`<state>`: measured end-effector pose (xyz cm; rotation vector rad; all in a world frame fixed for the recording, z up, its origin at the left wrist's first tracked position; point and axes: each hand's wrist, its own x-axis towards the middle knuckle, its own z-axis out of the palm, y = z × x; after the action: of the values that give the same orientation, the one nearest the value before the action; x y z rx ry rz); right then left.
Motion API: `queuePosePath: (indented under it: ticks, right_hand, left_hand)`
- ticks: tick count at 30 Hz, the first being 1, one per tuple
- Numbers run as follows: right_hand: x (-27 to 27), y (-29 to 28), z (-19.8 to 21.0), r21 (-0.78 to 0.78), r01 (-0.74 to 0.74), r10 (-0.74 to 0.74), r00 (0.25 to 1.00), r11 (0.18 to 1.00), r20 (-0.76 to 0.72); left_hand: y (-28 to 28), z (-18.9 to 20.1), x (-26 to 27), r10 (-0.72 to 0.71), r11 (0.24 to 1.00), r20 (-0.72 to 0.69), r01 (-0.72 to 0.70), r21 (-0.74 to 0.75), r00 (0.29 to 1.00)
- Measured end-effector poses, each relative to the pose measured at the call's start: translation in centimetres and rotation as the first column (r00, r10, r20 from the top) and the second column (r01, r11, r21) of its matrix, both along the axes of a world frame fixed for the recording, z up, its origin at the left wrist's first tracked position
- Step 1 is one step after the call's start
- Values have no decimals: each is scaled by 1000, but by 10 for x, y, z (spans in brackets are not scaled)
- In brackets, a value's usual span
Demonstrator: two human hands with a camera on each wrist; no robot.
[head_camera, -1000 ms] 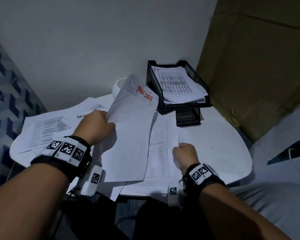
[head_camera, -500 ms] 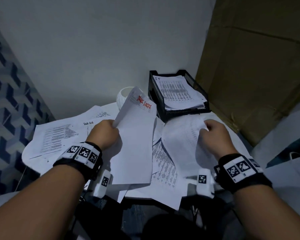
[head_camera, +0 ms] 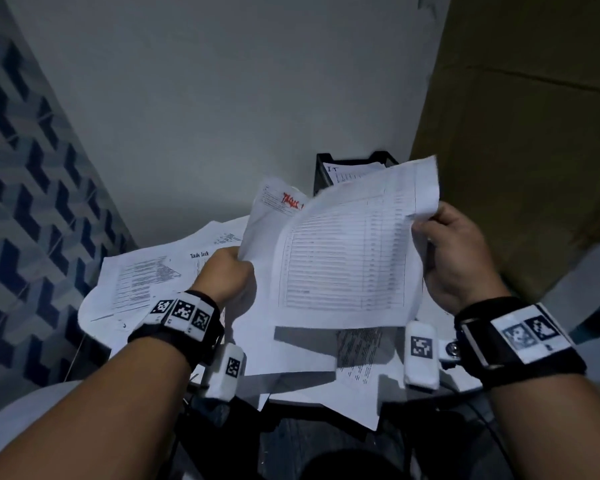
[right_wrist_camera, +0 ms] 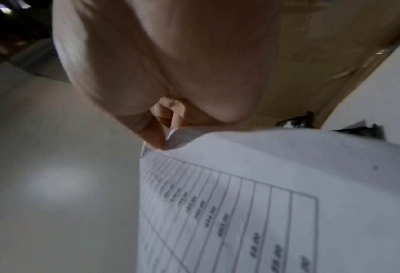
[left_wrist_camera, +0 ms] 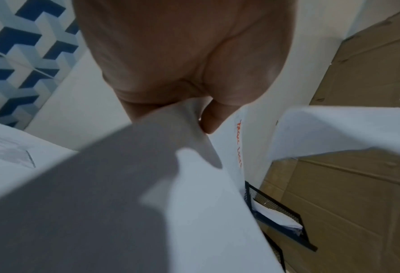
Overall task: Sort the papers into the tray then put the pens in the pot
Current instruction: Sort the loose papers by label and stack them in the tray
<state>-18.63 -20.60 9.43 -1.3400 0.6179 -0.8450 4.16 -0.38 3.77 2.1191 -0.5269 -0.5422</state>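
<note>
Left hand [head_camera: 227, 271] pinches the red-titled sheet [head_camera: 274, 202]; right hand [head_camera: 454, 258] pinches the table-printed sheet [head_camera: 343, 258], raised before the tray [head_camera: 323, 171]. Tray holds some papers; loose sheets [head_camera: 142, 282] remain left on the table. Pens, pot unseen, apparently untouched.

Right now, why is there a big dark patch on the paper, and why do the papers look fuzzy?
Left wrist view: the left hand casts a shadow on its held sheet. Head view: the table sheet is motion-blurred at its top edge. Right wrist view: its print is soft, out of focus.
</note>
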Motion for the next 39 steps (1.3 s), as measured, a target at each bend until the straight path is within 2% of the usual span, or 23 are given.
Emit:
queuePosePath:
  ticks: [3, 6, 9, 12, 14, 16, 18, 19, 21, 23, 26, 30, 34, 36, 39]
  right_hand:
    - [-3, -14, -37, 170, 80, -64, 993, 982, -98]
    - [-4, -11, -73, 275, 161, -99, 969, 948, -224]
    - [5, 1, -94, 346, 179, -65, 947, 921, -316]
    - [19, 15, -108, 424, 131, 12, 948, 896, -319]
    - [28, 16, -120, 404, 80, 65, 941, 911, -333]
    - [35, 11, -134, 356, 54, 86, 926, 933, -367]
    - [39, 5, -145, 337, 48, 93, 916, 940, -389]
    - [38, 0, -153, 338, 88, 62, 910, 937, -409]
    - [30, -17, -180, 333, 258, -77, 879, 907, -471]
    - [15, -36, -204, 267, 403, -186, 791, 876, -583]
    - [-8, -56, -225, 158, 398, -136, 618, 904, -775]
    - [-6, -53, -239, 242, 379, -56, 627, 893, -777]
    - [3, -42, -229, 139, 266, -50, 596, 954, -801]
    - [3, -43, -220, 46, 280, -134, 589, 959, -797]
    - [-4, -43, -201, -21, 423, -312, 632, 906, -709]
  left_hand:
    - [-5, 2, -5, 6, 992, -120, -21, -126, 993]
    - [-12, 6, -13, -24, 976, -215, -23, -216, 976]
    - [-14, 10, -21, -34, 976, -237, -19, -217, 971]
    - [-18, -1, -24, -131, 980, -241, 90, -175, 962]
    - [-22, -10, -27, -190, 972, -222, 152, -176, 956]
    - [-23, -16, -30, -258, 963, -66, 250, -105, 964]
    - [-26, -22, -27, -277, 961, 122, 275, 28, 953]
    - [-27, -23, -25, -273, 962, 178, 263, 79, 945]
    - [-27, -24, -22, -250, 965, 203, 227, 129, 947]
    - [-28, -23, -18, -226, 970, 203, 201, 136, 953]
    - [-29, -23, -12, -189, 977, 223, 161, 138, 956]
    - [-31, -24, -8, -160, 982, 225, 131, 140, 961]
    - [-30, -27, -6, -137, 983, 227, 104, 152, 964]
    - [-28, -29, -6, -140, 981, 228, 104, 164, 963]
    - [-28, -30, -8, -161, 974, 222, 119, 191, 962]
